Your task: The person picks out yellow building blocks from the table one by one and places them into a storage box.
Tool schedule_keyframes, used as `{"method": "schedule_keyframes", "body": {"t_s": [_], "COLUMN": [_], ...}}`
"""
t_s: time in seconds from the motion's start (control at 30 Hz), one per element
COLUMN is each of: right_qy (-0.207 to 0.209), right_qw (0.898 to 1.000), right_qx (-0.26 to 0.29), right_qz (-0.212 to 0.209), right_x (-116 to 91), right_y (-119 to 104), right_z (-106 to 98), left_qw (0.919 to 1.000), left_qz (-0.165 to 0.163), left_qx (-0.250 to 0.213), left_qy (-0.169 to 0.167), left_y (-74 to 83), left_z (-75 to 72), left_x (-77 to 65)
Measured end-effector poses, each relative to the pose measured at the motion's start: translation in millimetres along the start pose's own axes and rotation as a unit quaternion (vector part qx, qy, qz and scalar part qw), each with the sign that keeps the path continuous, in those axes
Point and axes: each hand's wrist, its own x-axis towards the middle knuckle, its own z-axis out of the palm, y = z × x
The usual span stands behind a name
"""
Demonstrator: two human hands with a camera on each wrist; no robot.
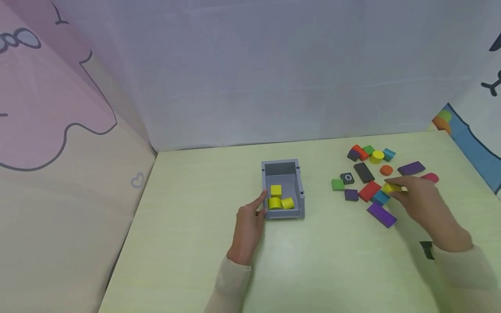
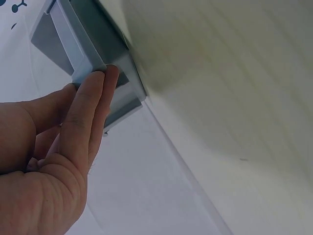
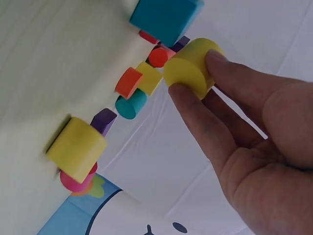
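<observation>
Head view, table: pale, faintly grained tabletop (image 1: pixel 188 243), its far edge meeting a whitish hanging sheet (image 1: pixel 289 78).
Head view, left side: panel (image 1: pixel 51 104) printed with a pink shape, dark outlines and a small heart.
Head view, right side: printed panel (image 1: pixel 469 139) with blue, green and orange areas.
Head view, gray bin (image 1: pixel 302 201): upright near the table's middle; contains one yellow cube (image 1: pixel 275 191) and two yellow cylinders (image 1: pixel 275 203).
Head view, left hand (image 1: pixel 249 228): grips the bin at its near left corner.
Head view, right hand (image 1: pixel 424 204): pinches a yellow block (image 1: pixel 391 188) among loose colored blocks (image 1: pixel 382 215) on the right part of the table.
Left wrist view: thumb and fingers at the bin's edge; shadow on the grained tabletop; pale sheet beyond its edge.
Right wrist view: held block is a cylinder, between thumb and fingers; teal block (image 3: pixel 166 19) and another yellow block (image 3: pixel 77 149) nearby; printed panel beyond the table; contact between held cylinder and tabletop cannot be determined.
</observation>
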Motion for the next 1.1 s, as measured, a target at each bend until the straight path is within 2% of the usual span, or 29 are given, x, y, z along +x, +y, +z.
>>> {"method": "schedule_keyframes", "body": {"t_s": [0.53, 0.83, 1.1], "right_qy": [-0.020, -0.003, -0.003], "right_qw": [0.998, 0.996, 0.994], "right_qx": [0.031, 0.038, 0.055], "right_qz": [-0.047, -0.075, -0.098], "right_x": [14, 20, 26], "right_y": [-29, -43, -52], "right_z": [10, 9, 13], "left_qw": [1.0000, 0.9999, 1.0000], "left_qz": [0.001, 0.012, 0.005], "left_qx": [-0.006, -0.011, -0.004], "left_qy": [0.001, 0.004, 0.000], "left_y": [-1.0, 1.7, 1.3], "left_z": [0.3, -1.0, -1.1], "left_x": [-2.1, -1.8, 0.1]}}
